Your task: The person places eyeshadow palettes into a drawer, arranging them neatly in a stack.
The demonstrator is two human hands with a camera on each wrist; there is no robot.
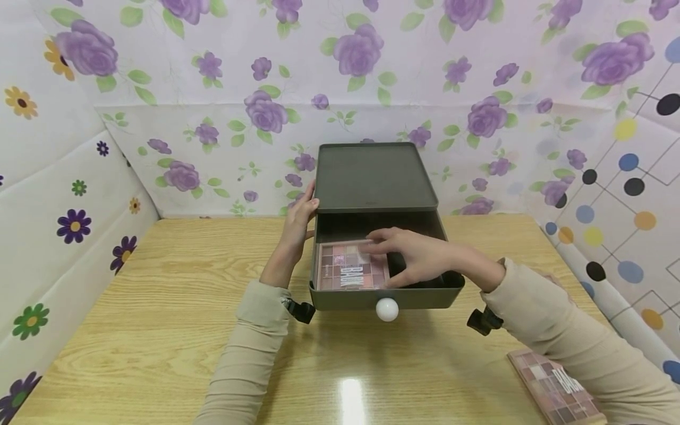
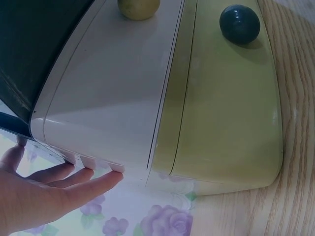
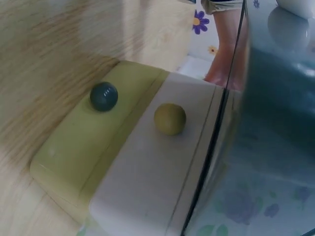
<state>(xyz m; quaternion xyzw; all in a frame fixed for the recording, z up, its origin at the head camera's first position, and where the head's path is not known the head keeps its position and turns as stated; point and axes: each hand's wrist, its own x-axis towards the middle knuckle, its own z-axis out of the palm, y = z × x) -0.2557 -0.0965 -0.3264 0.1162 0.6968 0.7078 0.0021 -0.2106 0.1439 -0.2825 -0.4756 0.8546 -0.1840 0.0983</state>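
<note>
A small drawer unit [image 1: 377,177] stands on the table with its dark grey top drawer [image 1: 340,300] pulled out. Inside this drawer, on the left, lies an eyeshadow palette [image 1: 340,265] with white lettering on its cover. My right hand [image 1: 419,254] reaches in from the right and holds the palette near its right end, fingers at the far edge and thumb at the near corner. Against the unit's left side rests my left hand [image 1: 297,224]; in the left wrist view its fingers [image 2: 93,189] are extended along the wall. The right wrist view does not show the right hand.
A second palette [image 1: 558,386] lies at the table's front right, partly covered by the right sleeve. Below the pulled-out drawer are a pale drawer [image 2: 103,88] with a yellow knob and a yellow-green drawer [image 2: 226,118] with a dark knob. Patterned cloth walls [image 1: 212,147] surround the table.
</note>
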